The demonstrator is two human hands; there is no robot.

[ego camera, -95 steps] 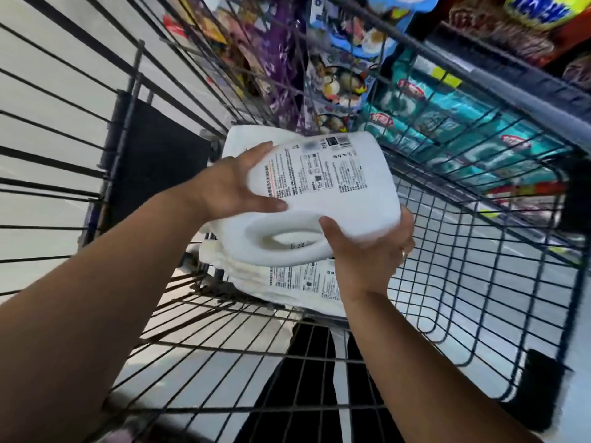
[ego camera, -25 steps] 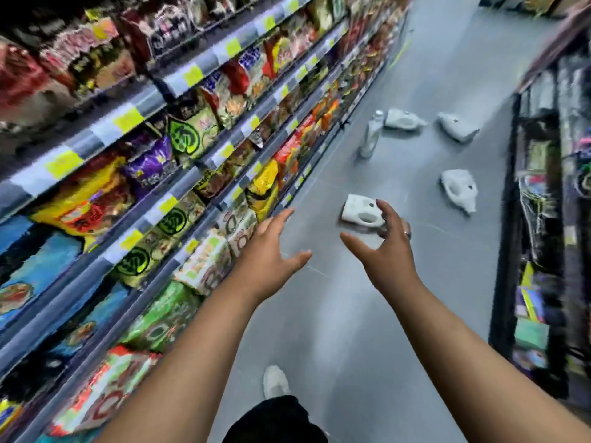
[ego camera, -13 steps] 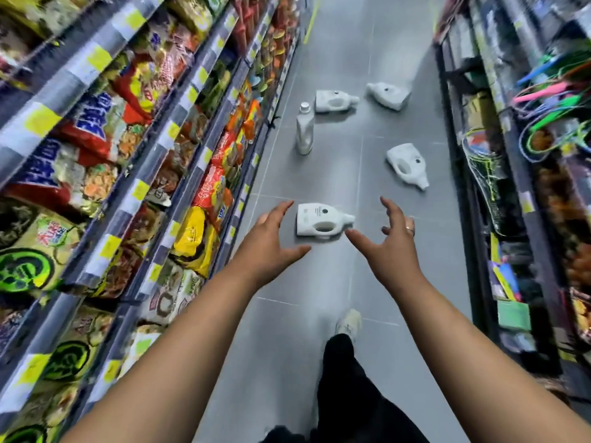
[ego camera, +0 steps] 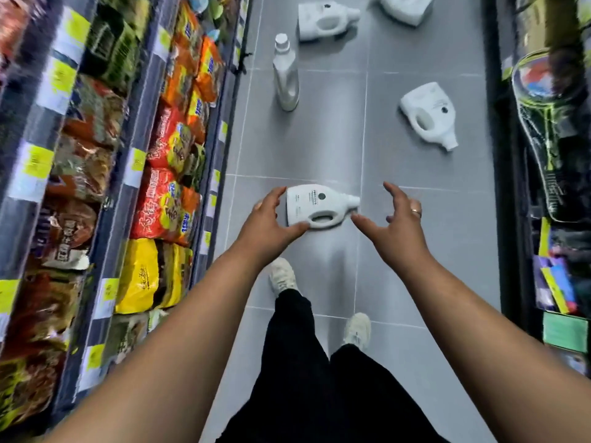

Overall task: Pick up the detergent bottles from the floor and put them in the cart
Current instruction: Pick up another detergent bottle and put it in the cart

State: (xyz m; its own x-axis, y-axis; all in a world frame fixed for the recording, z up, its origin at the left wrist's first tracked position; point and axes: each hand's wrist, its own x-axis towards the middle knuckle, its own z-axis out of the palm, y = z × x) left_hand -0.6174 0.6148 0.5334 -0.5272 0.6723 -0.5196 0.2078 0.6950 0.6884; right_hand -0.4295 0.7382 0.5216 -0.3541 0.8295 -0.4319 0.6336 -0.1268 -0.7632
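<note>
A white detergent jug (ego camera: pixel 315 208) with a handle lies on its side on the grey floor, cap pointing right. My left hand (ego camera: pixel 268 223) reaches over its base end, fingers spread, thumb under its lower edge. My right hand (ego camera: pixel 391 223) hovers open just right of the cap, holding nothing. Farther up the aisle another jug (ego camera: pixel 430 115) lies on its side at the right. A slim white bottle (ego camera: pixel 285 78) stands upright. Two more jugs (ego camera: pixel 324 19), (ego camera: pixel 406 6) lie at the top edge. The cart is out of view.
Shelves of snack bags (ego camera: pixel 166 174) line the left side of the narrow aisle. A dark rack with rackets and small goods (ego camera: pixel 550 129) lines the right. My feet in white shoes (ego camera: pixel 283 278) stand just behind the nearest jug on the tiled floor (ego camera: pixel 319 148).
I have turned from the cart, where I set a jug down, and walked up the aisle. The nearest jug is now between my hands, which have dropped toward it.
</note>
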